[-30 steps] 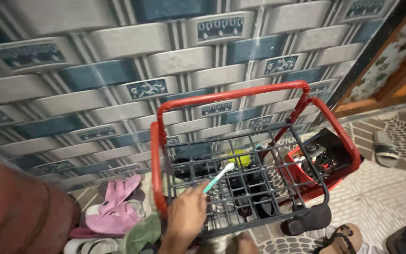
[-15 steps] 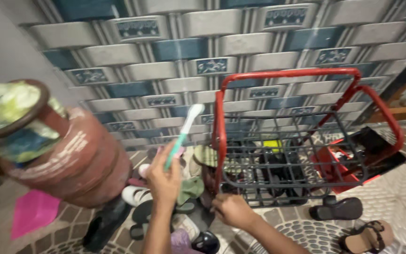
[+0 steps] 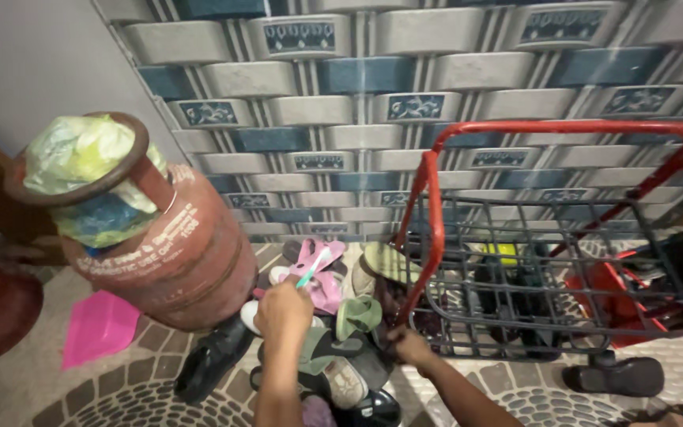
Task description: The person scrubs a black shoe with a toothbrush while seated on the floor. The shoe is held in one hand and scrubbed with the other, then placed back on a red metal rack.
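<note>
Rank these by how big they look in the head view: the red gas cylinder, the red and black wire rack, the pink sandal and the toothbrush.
1. Wire rack, though part is cut off at the right edge.
2. Gas cylinder.
3. Pink sandal.
4. Toothbrush, held in the left hand.

The rack and cylinder look close in size.

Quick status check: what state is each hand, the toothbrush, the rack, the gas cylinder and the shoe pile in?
left hand: gripping toothbrush
toothbrush: held, head pointing up
right hand: at rack's lower corner
rack: upright, shoes beneath
gas cylinder: tilted, bags on top
shoe pile: jumbled on floor
</note>
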